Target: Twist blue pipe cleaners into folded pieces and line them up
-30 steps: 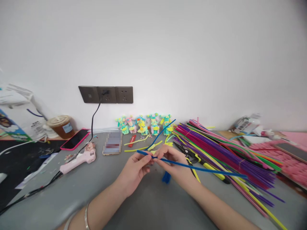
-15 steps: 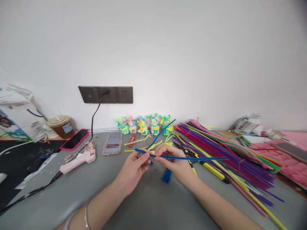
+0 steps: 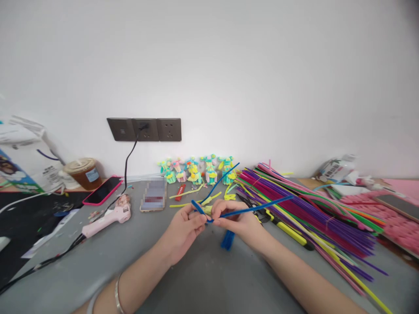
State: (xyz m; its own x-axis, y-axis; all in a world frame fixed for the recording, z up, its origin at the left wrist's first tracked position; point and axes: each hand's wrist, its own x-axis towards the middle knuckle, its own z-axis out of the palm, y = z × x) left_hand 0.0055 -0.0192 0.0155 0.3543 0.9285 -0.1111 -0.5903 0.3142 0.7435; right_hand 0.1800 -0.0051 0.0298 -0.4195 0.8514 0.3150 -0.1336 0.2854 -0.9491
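A blue pipe cleaner [image 3: 262, 206] runs between my two hands, bent where they meet. My left hand [image 3: 188, 224] pinches it near its short end, which sticks up over the fingers. My right hand [image 3: 234, 218] is closed on it just beside, and the long end slants up to the right past the knuckles. Below my right hand lies a small bundle of short blue pieces [image 3: 227, 240]. Behind the hands another blue pipe cleaner [image 3: 220, 180] lies on the grey table, close to yellow pieces [image 3: 211, 199].
Several small pastel figures [image 3: 209, 170] stand along the wall. A large pile of coloured pipe cleaners [image 3: 307, 209] spreads at right, with yellow-black pliers [image 3: 291, 232] beside it. At left are a pink glue gun [image 3: 108, 219], a phone [image 3: 103, 190] and a lidded drink cup [image 3: 83, 173].
The blue pipe cleaner, nearly straight before, is now bent into a V between my hands. Its long right end has risen, and the short left end has tilted more steeply.
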